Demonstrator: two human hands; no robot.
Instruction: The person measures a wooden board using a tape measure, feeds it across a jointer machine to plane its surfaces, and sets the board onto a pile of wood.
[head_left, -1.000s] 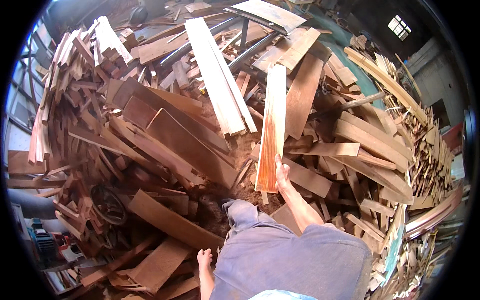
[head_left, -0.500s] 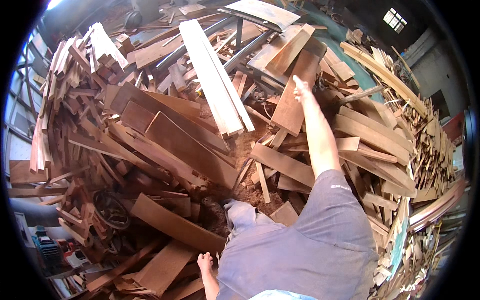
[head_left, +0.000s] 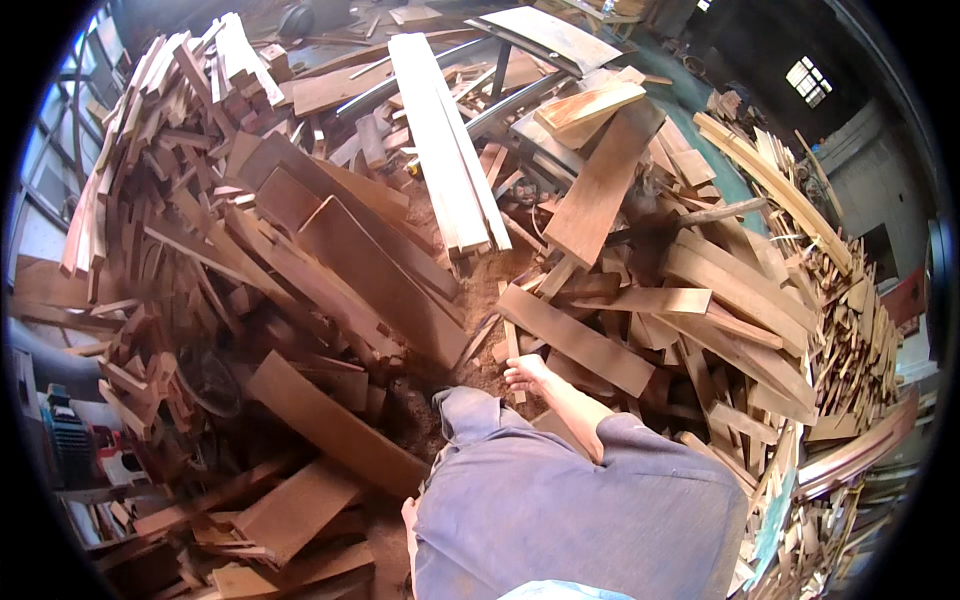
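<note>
My right hand (head_left: pixel 526 373) is in front of my torso with its fingers curled in. Nothing shows in it. It is over a thin wood strip (head_left: pixel 509 330) lying on the sawdust, and I cannot tell whether they touch. My left hand (head_left: pixel 410 512) hangs low at my left side, mostly hidden by my shirt, beside a wide brown board (head_left: pixel 330 425). Ahead to the right, a long brown plank (head_left: pixel 606 185) slopes down toward me from the pile. At its far end lies a short, thick light board (head_left: pixel 590 108), tilted.
Long pale planks (head_left: pixel 440 140) rest across metal rails ahead, near a flat panel (head_left: pixel 545 38). Dark wide boards (head_left: pixel 370 270) lean at the left. Stacked offcuts (head_left: pixel 740 285) rise on the right. Sawdust (head_left: pixel 490 285) and loose pieces cover the ground by my legs.
My right hand has drawn back from the long brown plank to in front of my torso. The short light board has turned to another angle. My left hand has gone partly behind my shirt.
</note>
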